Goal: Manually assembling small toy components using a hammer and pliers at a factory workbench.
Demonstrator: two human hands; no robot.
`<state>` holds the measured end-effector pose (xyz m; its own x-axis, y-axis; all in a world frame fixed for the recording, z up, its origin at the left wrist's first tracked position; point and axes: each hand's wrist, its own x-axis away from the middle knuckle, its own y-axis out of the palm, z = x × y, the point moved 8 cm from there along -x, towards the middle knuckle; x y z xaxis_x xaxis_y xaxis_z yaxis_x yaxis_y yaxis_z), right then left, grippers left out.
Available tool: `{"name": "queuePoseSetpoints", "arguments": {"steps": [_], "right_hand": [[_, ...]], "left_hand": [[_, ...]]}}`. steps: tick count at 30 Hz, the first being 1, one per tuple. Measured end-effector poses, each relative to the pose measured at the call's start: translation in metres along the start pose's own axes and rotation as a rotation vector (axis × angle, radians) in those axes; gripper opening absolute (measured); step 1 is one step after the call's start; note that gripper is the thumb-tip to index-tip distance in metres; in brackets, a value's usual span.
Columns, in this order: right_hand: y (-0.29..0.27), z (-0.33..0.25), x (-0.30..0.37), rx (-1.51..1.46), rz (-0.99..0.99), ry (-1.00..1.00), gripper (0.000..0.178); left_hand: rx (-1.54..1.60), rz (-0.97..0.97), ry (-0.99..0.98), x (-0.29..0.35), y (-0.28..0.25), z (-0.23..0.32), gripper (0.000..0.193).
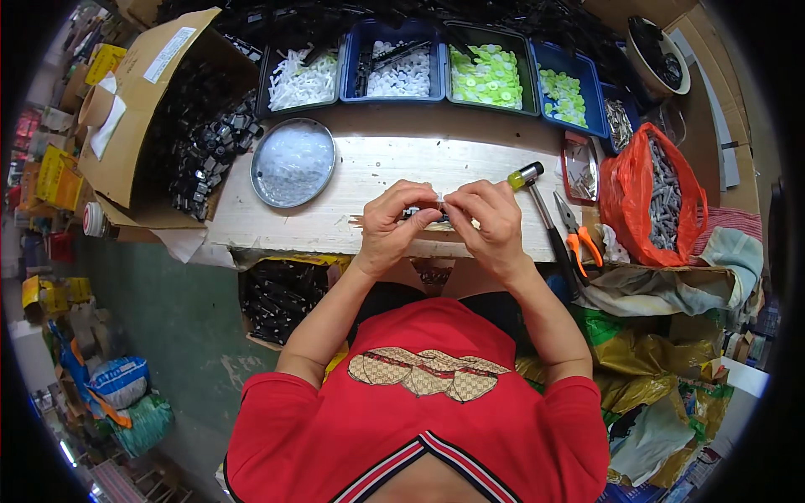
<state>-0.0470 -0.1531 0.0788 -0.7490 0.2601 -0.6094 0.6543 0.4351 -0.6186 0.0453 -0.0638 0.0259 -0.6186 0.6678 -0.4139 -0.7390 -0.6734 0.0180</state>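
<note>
Both hands meet over the near edge of the pale worktable (369, 151). My left hand (390, 226) is closed, its thumb and fingers around a small dark part (412, 213) that is mostly hidden. Facing it, my right hand (490, 222) pinches a tiny white plastic piece (441, 199) between thumb and fingertips, just at the dark part. The left index fingertip lies close to the white piece; whether it touches cannot be made out. To the right of my right hand lies a hammer (549, 222) with a yellow-green head end, beside orange-handled pliers (583, 243).
Along the back stand bins of white parts (303, 80), white discs (402, 71) and green discs (486, 77). A round tin (293, 163) sits left, by a cardboard box (134, 126) of black parts. A red bag (633, 197) of grey pieces stands right.
</note>
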Motion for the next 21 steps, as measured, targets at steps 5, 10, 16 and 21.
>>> {"name": "queuePoseSetpoints", "arguments": {"steps": [5,10,16,21], "right_hand": [[0.004,-0.003,-0.002,0.006,-0.003,-0.023,0.011],[0.009,0.004,0.001,0.044,-0.037,-0.077,0.011],[0.044,0.018,0.014,0.18,-0.385,-0.127,0.01],[0.06,0.017,0.013,0.154,-0.499,-0.185,0.008]], "left_hand": [[0.003,0.018,0.035,0.003,-0.005,-0.003,0.017],[-0.237,0.028,0.057,0.003,-0.016,0.001,0.017],[-0.612,-0.048,0.101,0.016,-0.015,-0.006,0.013],[-0.621,-0.083,0.083,0.019,-0.007,-0.017,0.011]]}}
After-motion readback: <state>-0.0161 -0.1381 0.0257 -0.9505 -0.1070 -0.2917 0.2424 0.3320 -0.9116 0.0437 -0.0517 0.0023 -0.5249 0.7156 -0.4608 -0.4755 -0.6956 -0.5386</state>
